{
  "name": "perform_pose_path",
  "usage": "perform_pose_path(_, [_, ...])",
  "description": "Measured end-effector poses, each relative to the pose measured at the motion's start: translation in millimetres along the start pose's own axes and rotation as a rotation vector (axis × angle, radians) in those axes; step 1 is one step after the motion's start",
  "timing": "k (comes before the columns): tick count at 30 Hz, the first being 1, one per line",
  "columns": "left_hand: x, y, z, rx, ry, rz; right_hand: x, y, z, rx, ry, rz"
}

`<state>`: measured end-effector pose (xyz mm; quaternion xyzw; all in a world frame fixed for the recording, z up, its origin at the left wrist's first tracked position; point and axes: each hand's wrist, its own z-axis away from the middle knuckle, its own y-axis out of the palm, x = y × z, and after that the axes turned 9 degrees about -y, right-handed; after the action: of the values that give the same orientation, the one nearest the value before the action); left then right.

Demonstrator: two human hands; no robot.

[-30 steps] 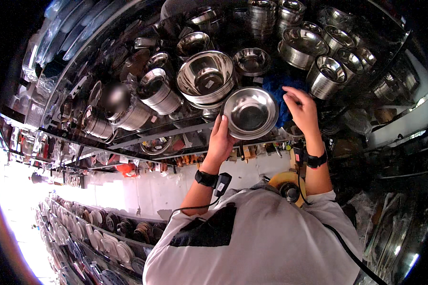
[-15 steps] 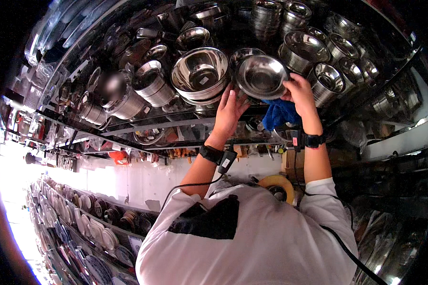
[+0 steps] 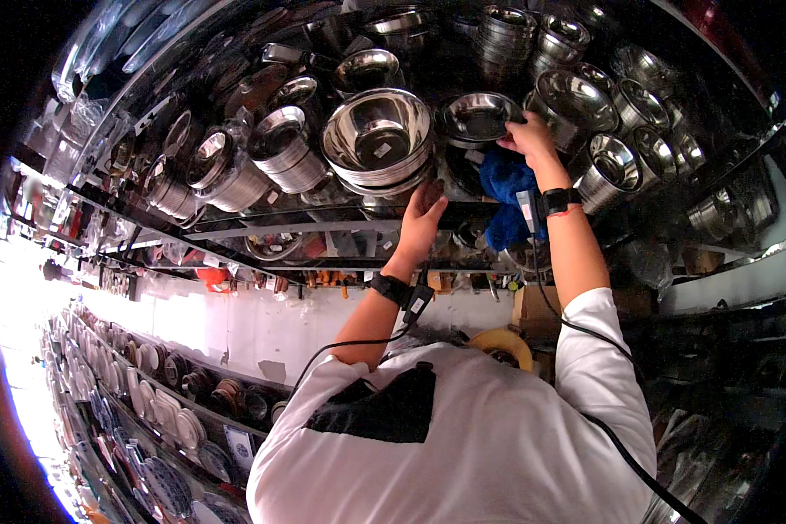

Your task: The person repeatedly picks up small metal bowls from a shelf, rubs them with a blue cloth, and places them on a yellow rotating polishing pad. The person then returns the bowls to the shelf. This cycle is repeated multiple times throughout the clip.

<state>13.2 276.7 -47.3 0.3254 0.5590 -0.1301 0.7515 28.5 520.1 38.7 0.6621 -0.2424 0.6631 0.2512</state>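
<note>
My right hand (image 3: 534,140) pinches the near right rim of a shallow stainless steel bowl (image 3: 479,113), which is set back among the other bowls on the shelf. Below that hand hangs a blue cloth (image 3: 505,179); whether the fingers also hold it is hidden. My left hand (image 3: 422,218) is at the shelf's front edge, just under a stack of large steel bowls (image 3: 375,131). Its thumb stands apart from its partly shadowed fingers, and nothing shows in it.
Stacked steel bowls (image 3: 290,148) stand to the left, and more bowls (image 3: 607,166) crowd the right. A dark shelf rail (image 3: 314,218) crosses in front of me. Black cables (image 3: 341,342) run from both wrists. Racks of plates (image 3: 175,419) are at lower left.
My right hand has moved the shallow bowl away from me and lowered it toward the shelf. The left hand has come off the bowl and dropped nearer. More of the blue cloth shows.
</note>
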Motion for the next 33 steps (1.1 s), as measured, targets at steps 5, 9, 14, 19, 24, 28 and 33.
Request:
perform_pose_path(5, [-1.8, 2.4, 0.2, 0.009, -0.019, 0.084, -7.8, 5.4, -12.7, -0.036, 0.021, 0.036])
perform_pose_path(9, [3.0, -5.3, -2.7, 0.016, -0.02, 0.082, -3.5, 13.8, -10.3, -0.009, 0.033, 0.079])
perform_pose_path(14, [1.4, -4.7, -2.8, 0.038, 0.007, 0.054, -16.6, 10.9, -21.7, 0.008, 0.072, 0.144])
perform_pose_path(19, [0.4, -7.8, -6.8, 0.088, -0.083, 0.136, -17.2, 4.6, -24.4, 0.005, 0.137, 0.281])
perform_pose_path(24, [2.8, -13.1, -7.4, 0.113, -0.032, 0.102, 36.4, -5.1, 36.9, 0.134, -0.043, 0.267])
perform_pose_path(28, [6.2, -15.9, -5.1, 0.113, -0.01, 0.125, 60.1, -24.4, 117.4, 0.369, -0.318, 0.055])
perform_pose_path(33, [-2.0, -9.0, 4.9, 0.155, -0.104, -0.015, 16.5, -53.0, 210.2, 0.495, -0.142, 0.01])
